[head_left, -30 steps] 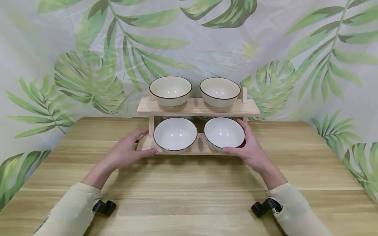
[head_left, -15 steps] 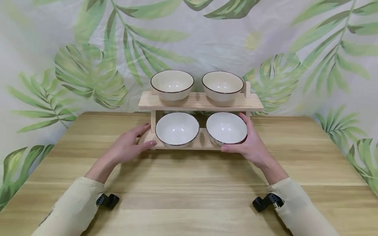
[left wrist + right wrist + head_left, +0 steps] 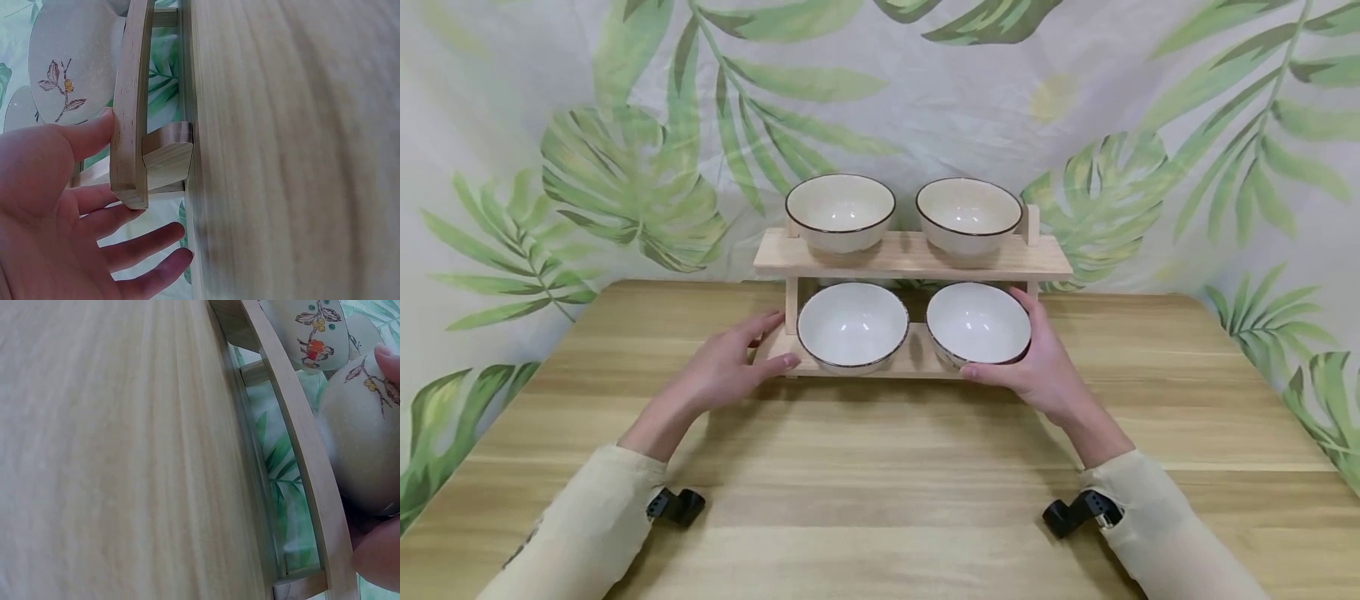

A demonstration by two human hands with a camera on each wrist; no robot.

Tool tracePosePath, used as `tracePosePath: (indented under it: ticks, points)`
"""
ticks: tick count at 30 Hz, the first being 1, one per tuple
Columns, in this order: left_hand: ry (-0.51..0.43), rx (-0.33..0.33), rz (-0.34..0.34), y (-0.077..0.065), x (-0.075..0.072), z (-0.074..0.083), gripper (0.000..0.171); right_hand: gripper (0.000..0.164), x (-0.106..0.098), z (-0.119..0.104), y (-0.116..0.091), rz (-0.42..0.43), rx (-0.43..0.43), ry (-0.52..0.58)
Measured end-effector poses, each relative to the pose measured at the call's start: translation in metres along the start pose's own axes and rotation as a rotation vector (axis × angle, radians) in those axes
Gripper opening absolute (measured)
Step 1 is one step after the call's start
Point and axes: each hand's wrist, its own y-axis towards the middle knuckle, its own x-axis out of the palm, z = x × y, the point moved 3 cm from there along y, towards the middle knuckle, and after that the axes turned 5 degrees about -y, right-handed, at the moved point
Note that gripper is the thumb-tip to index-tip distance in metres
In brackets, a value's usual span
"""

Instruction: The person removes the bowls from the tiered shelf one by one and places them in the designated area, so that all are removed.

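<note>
A two-tier wooden rack stands at the back of the table, bearing white bowls with dark rims. My right hand grips the lower right bowl, thumb at its front and fingers round its right side; the far fingers are partly hidden. In the right wrist view, that bowl shows a painted twig. At the lower shelf's left end, my left hand touches the board with thumb and nearest fingers; its other fingers extend loosely apart. Beside it sits the lower left bowl.
On the top shelf are an upper left bowl and an upper right bowl. A leaf-patterned cloth hangs directly behind the rack. The wood-grain table extends in front of it.
The head view has tilted, so the scene sits slightly higher in it. My right thumb has slid a little left along the bowl's front. My left hand stays at the shelf's end.
</note>
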Motion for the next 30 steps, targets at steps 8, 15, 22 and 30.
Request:
tracePosePath:
  ticks: [8, 15, 22, 30]
  points:
    - [-0.011, -0.005, 0.01, -0.002, 0.001, -0.001, 0.082, 0.121, -0.005, -0.001, -0.003, -0.014, -0.021, -0.016]
    - [-0.011, 0.001, 0.008, -0.002, 0.0, 0.0, 0.081, 0.121, -0.012, -0.001, -0.006, -0.036, -0.017, -0.024]
    - [-0.01, 0.006, 0.005, -0.001, 0.001, 0.0, 0.08, 0.116, -0.017, 0.003, -0.008, -0.089, -0.062, -0.009]
    - [-0.012, 0.003, 0.005, -0.003, 0.001, 0.0, 0.081, 0.108, -0.022, 0.005, -0.013, -0.206, -0.186, 0.041]
